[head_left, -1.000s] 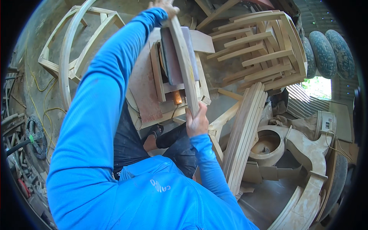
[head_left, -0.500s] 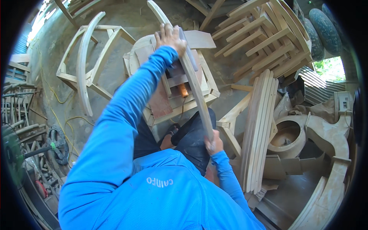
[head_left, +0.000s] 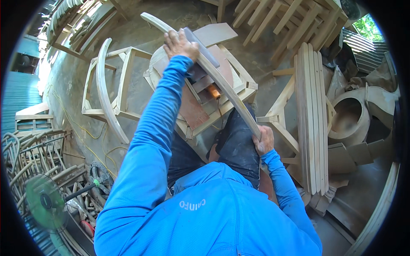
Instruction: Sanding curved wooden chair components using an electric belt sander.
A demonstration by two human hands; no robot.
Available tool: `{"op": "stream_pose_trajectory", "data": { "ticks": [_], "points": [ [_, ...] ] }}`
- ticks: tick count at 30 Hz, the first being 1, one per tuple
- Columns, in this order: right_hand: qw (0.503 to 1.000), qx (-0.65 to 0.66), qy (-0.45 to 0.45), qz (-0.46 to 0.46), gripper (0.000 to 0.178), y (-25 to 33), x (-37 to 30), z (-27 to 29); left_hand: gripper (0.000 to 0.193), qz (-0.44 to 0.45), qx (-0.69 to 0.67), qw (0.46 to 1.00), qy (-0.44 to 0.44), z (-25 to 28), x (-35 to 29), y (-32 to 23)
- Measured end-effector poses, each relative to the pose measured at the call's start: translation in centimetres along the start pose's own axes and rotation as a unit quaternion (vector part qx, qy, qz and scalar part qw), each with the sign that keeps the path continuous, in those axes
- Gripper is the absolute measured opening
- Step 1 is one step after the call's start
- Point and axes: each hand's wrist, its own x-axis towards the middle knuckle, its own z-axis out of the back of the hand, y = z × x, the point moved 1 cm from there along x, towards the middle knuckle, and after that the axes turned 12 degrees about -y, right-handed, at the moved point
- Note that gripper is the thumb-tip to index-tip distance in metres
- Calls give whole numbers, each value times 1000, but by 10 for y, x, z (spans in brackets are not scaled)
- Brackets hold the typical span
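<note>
A long curved wooden slat (head_left: 232,94) runs diagonally from the upper left toward my right knee. My left hand (head_left: 181,45) lies over its far part, fingers bent across the wood, beside a smooth grey bar (head_left: 201,48). At the near end my right hand (head_left: 263,140) is wrapped round the slat, just above my thigh. Under the slat stands a low wooden work stand (head_left: 204,125) with board pieces on top and an orange cylindrical part (head_left: 213,91) in its opening. What the slat touches beneath my left hand is hidden.
Another curved slat (head_left: 105,87) leans on a wooden frame (head_left: 124,81) at left. Long straight boards (head_left: 311,119) rest on a frame at right, near a round-mouthed housing (head_left: 348,115). Stacked wooden frames (head_left: 294,21) stand far right; a fan (head_left: 45,198) is lower left. Yellow cord (head_left: 81,128) crosses the floor.
The view has shifted, so the surroundings sit differently in the picture. Both hands keep hold of the slat, which now slants more toward the right at its near end.
</note>
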Motion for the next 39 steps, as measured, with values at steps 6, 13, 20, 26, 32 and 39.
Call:
{"op": "stream_pose_trajectory", "data": {
  "ticks": [6,13,20,26,32,39],
  "points": [
    [998,-53,-34,-1,66,46,78,-19,79,37,-49,997,50,-59,100,38],
    [989,-148,-5,13,70,90,178,-69,73,66,-121,990,39,-188,220,104],
    [993,-109,43,31,66,139,272,-127,22,-259,80,962,15,-253,367,244],
    [989,-120,62,56,57,129,327,-176,27,-194,21,979,62,-297,369,228],
    [990,-107,58,70,53,138,374,-228,111,185,-415,888,73,-235,342,201],
    [987,-126,19,101,51,153,416,-263,110,209,-347,914,25,-142,273,147]
  ]
}}
